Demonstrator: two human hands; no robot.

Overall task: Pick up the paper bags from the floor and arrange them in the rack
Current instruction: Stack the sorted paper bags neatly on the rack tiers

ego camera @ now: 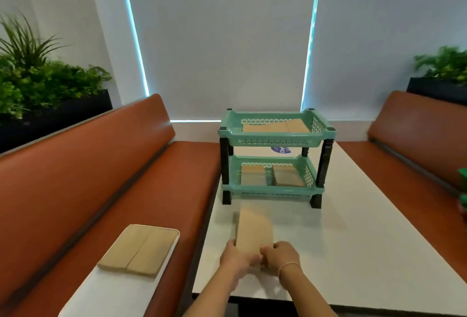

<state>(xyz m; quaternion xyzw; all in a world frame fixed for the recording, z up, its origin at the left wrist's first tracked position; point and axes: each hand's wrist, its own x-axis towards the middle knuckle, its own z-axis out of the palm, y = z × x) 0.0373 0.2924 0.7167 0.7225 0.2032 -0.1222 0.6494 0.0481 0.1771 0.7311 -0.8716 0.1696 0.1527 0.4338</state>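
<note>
Both hands hold one flat brown paper bag [254, 230] by its near end, just above the white table [353, 228]. My left hand [237, 257] grips the bag's left corner and my right hand [280, 256] grips its right corner. The bag points toward a teal two-tier rack [274, 141] standing farther back on the table. Paper bags [278, 127] lie in the rack's upper tray, and two stacks of bags [271, 176] lie side by side in the lower tray. More folded bags [139, 251] rest on a white tray [106, 289] on the left bench.
Orange-brown benches flank the table, the left bench [88, 190] and the right bench [417, 139]. Black planters with green plants [38, 76] stand behind both backrests. A green object [463, 190] shows at the right edge. Window blinds fill the back wall.
</note>
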